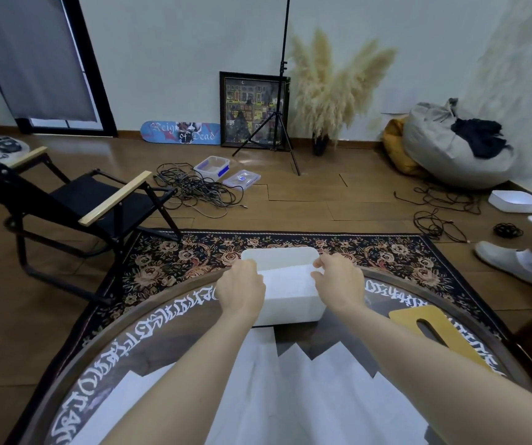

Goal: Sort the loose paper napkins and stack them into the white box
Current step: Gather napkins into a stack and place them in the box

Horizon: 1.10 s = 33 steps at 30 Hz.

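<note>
The white box stands open at the far edge of the round dark table. A folded white napkin lies across the box's opening. My left hand holds the napkin's left end and my right hand holds its right end, both over the box's rim with fingers curled down. Several loose white napkins lie spread on the table between my forearms, close to me.
A yellow wooden lid with a slot lies on the table to the right of the box. A black folding chair stands at the left, cables lie on the floor beyond, and a person's white shoe is at the right.
</note>
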Each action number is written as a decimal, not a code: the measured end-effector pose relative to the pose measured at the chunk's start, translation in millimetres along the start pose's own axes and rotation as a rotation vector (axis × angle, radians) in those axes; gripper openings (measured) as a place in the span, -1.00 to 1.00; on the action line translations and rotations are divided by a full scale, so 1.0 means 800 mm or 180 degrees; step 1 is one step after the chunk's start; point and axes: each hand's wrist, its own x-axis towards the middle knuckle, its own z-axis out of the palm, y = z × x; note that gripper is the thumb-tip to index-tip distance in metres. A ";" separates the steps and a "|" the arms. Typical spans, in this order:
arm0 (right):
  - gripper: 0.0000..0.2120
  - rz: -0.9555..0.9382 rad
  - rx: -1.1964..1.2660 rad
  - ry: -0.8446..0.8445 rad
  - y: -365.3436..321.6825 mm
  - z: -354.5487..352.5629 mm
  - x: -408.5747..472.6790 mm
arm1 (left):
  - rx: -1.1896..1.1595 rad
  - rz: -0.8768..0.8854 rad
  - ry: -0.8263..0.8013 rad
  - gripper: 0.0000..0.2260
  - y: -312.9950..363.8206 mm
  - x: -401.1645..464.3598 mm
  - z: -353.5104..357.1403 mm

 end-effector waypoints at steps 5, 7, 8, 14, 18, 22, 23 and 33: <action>-0.73 -0.0359 -0.0373 -0.0104 -0.004 -0.018 -0.011 | 0.0165 0.0374 -0.0038 -0.77 -0.005 -0.015 -0.017; -0.69 -0.0560 -0.0596 -0.0228 -0.005 -0.024 -0.022 | 0.0286 0.0647 -0.0106 -0.77 -0.008 -0.025 -0.022; -0.67 -0.0656 -0.0693 -0.0272 -0.006 -0.026 -0.028 | 0.0346 0.0776 -0.0148 -0.76 -0.010 -0.032 -0.025; -0.65 -0.0869 -0.0776 -0.0475 -0.005 -0.044 -0.075 | 0.0555 0.1106 -0.0300 -0.73 -0.025 -0.085 -0.043; -0.65 -0.0886 -0.0707 -0.0469 -0.003 -0.054 -0.110 | 0.0577 0.1037 -0.0351 -0.73 -0.038 -0.123 -0.060; -0.64 -0.0889 -0.0522 -0.0565 0.000 -0.059 -0.143 | 0.0696 0.0943 -0.0391 -0.73 -0.054 -0.158 -0.077; -0.64 -0.0909 -0.0475 -0.0600 0.000 -0.060 -0.152 | 0.0697 0.0913 -0.0396 -0.73 -0.058 -0.166 -0.080; -0.65 -0.1132 -0.0408 -0.0624 0.005 -0.056 -0.235 | 0.0710 0.0770 -0.0490 -0.65 -0.099 -0.247 -0.102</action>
